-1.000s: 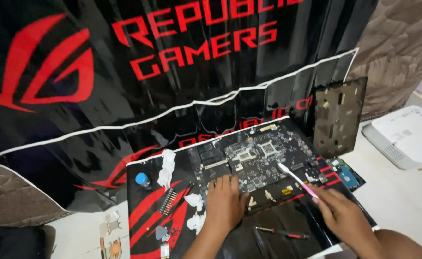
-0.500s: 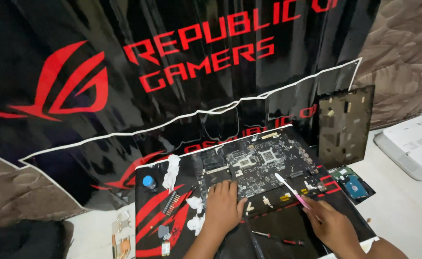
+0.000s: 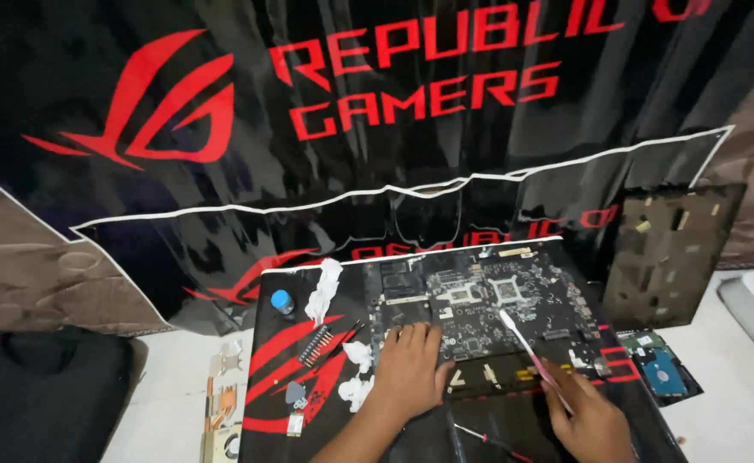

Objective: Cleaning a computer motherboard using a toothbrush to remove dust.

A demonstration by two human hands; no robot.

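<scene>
Lying flat on the black-and-red mat, the dark circuit board serves as the landmark for everything else; its long axis runs left to right across the mat, its near edge toward the person. The left hand rests palm down on the board's near-left corner, fingers spread and loose, gripping nothing, pressing the board flat as far as I can judge. The right hand sits off the board's near-right corner, fingers curled tight around the handle of a slim white-and-pink brush; that tool slants up and to the left from the hand, its pale tip touching or just above the board near the middle, just below the right-hand one of the two square chips. So the working spot lies forward and to the left of the right hand, along the brush's own axis, and the right hand is the nearer to it by way of the tool; the left hand lies to the left of that spot.

Left of the board, on the mat, lie crumpled white wipes and a small blue cap; right of the board a dark perforated panel leans upright, and a bare hard drive lies beyond the near-right corner; a red-handled screwdriver lies nearer the person than the board.
</scene>
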